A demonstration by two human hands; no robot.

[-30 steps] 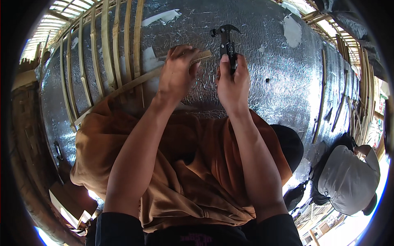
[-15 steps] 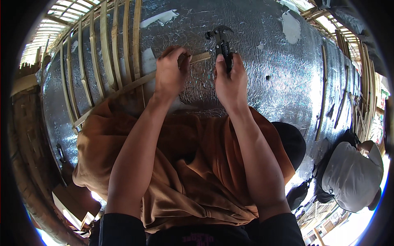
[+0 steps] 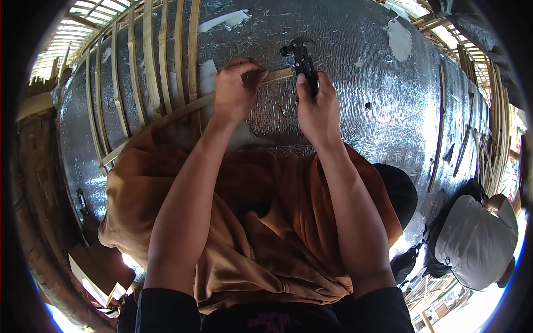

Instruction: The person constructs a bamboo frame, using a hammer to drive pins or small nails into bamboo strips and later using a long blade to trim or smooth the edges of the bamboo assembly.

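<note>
My right hand (image 3: 320, 114) is wrapped round a black claw hammer (image 3: 300, 54) with a folding-tool style handle, its head pointing away from me. To its left, my left hand (image 3: 236, 94) is closed in a pinch over a long bamboo strip (image 3: 186, 110); whatever its fingertips hold is too small or hidden to make out. The strip slants from the lower left, passes behind the left hand and comes out with its end near the hammer. Several thinner bamboo slats (image 3: 149, 61) lie side by side across it on the left.
Silvery foil sheeting (image 3: 355, 111) with torn pale patches covers the floor. Brown cloth (image 3: 250, 233) drapes my lap. Loose dark sticks (image 3: 438, 127) lie at right, near a person in a grey top (image 3: 472, 238). A woven bamboo wall (image 3: 39, 183) borders the left.
The whole view has shifted slightly, so the scene sits a little farther right. Both hands keep nearly the same places and grips, with the hammer a touch closer to the strip's end.
</note>
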